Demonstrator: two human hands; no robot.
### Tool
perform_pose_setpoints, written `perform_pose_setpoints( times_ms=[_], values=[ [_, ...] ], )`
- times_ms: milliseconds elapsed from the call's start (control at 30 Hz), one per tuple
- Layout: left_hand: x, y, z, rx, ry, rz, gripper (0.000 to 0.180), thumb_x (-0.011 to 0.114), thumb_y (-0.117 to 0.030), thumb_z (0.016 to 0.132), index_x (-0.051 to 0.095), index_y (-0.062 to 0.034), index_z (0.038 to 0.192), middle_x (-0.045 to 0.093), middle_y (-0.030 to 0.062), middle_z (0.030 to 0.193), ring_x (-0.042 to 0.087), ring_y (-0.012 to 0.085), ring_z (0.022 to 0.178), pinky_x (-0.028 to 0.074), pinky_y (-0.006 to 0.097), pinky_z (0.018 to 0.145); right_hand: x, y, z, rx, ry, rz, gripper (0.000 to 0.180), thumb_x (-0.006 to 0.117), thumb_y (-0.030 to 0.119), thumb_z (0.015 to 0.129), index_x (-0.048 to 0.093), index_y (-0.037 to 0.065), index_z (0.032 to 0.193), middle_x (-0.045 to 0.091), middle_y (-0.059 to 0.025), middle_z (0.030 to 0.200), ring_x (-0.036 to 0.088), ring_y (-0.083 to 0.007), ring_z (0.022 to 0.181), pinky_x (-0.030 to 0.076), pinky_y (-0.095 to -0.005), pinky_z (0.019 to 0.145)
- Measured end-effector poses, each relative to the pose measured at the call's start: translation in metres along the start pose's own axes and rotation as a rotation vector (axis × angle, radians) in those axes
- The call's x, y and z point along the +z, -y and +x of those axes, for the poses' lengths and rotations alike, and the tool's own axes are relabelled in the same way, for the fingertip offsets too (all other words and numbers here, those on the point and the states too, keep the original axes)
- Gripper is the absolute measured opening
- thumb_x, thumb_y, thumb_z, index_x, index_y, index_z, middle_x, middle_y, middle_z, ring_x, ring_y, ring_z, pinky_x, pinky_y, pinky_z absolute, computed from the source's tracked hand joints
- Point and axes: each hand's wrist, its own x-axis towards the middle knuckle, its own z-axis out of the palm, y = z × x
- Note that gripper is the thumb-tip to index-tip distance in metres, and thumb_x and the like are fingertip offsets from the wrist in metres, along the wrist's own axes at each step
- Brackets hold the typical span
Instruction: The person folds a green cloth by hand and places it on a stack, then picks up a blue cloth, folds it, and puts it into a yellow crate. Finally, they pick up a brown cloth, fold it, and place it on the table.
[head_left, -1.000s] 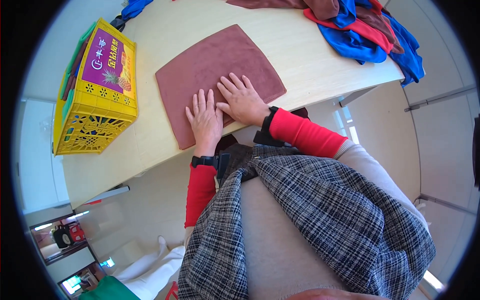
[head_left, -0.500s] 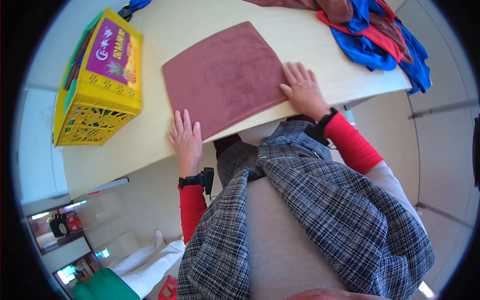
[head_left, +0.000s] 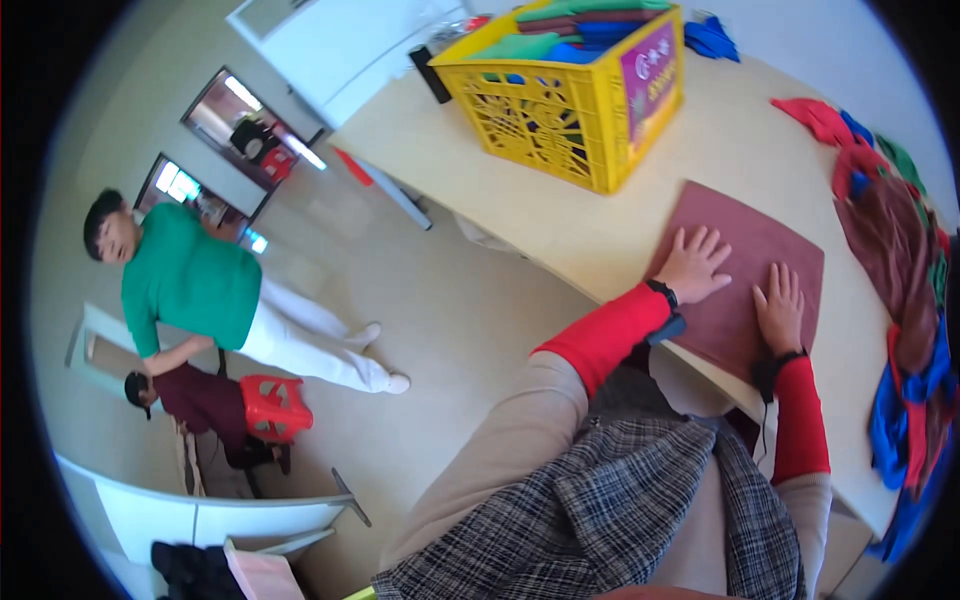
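Note:
A brownish-maroon folded cloth [head_left: 735,320] lies flat near the table's front edge, its surface smooth and its outline roughly square. On its left part rests my left hand [head_left: 697,266], palm down with the fingers spread. My right hand [head_left: 781,310] lies flat on the cloth's right part, fingers stretched out toward the far side. Neither hand grips anything. Red sleeves cover both forearms, and dark bands sit at the wrists.
A yellow plastic crate [head_left: 545,115] of folded coloured cloths stands left of the maroon one on the table [head_left: 640,215]. Loose garments [head_left: 890,250] heap along the right. A blue cloth [head_left: 710,38] lies behind the crate. Leftward are a standing person [head_left: 200,270] and one on a red stool [head_left: 277,408].
The view has swung left, bringing the room and people into sight. My hands have moved from the cloth's edges onto its top. The cloth still lies flat.

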Motion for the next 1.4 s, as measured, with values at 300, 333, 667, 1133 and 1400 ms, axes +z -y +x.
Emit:
perform_pose_setpoints(
  times_ms=[300,333,667,1133,1400],
  values=[
    [-0.006,0.036,0.004,-0.075,0.095,-0.081,0.068,0.043,-0.052,0.101,0.037,-0.0122,0.156,0.025,0.0172,0.165,0.018,0.0350,0.154,0.009,0.056,0.123,0.030,-0.075,0.007,-0.012,-0.005,-0.013,0.062,0.045,0.040,0.105,0.030,0.011,0.158,0.029,-0.0109,0.164,0.025,-0.0337,0.151,0.023,-0.0492,0.121],
    [-0.006,0.039,0.002,-0.091,0.081,-0.069,0.068,0.043,-0.052,0.101,0.037,-0.0122,0.156,0.025,0.0172,0.165,0.018,0.0350,0.154,0.009,0.056,0.123,0.027,-0.078,0.005,0.029,0.036,-0.030,0.062,0.045,0.039,0.106,0.028,0.011,0.159,0.028,-0.0117,0.164,0.024,-0.0338,0.152,0.023,-0.0491,0.121],
    [-0.053,0.029,-0.095,0.061,0.150,-0.155,0.073,0.053,-0.053,0.097,0.040,-0.0087,0.153,0.028,0.0196,0.163,0.020,0.0362,0.153,0.011,0.055,0.124,-0.035,-0.054,-0.064,-0.218,0.053,0.080,0.068,0.049,0.030,0.101,0.024,0.006,0.159,0.023,-0.0165,0.165,0.020,-0.0394,0.152,0.019,-0.0508,0.123],
    [-0.084,0.027,-0.154,0.263,-0.009,-0.098,0.047,0.065,-0.018,0.087,0.059,-0.0050,0.131,0.051,0.0135,0.146,0.044,0.0297,0.139,0.035,0.045,0.116,-0.092,-0.026,-0.159,-0.262,0.168,0.245,0.096,0.076,0.025,0.071,0.033,0.002,0.154,0.029,-0.0213,0.161,0.023,-0.0422,0.150,0.021,-0.0512,0.124],
    [-0.059,0.052,-0.153,0.358,-0.371,-0.120,0.022,0.064,0.000,0.081,0.071,-0.0051,0.102,0.072,0.0119,0.105,0.068,0.0285,0.103,0.051,0.045,0.092,-0.082,-0.019,-0.155,-0.301,0.021,0.280,0.070,0.071,0.019,0.084,0.046,0.008,0.149,0.041,-0.0158,0.156,0.035,-0.0378,0.146,0.032,-0.0482,0.119]
  ],
)
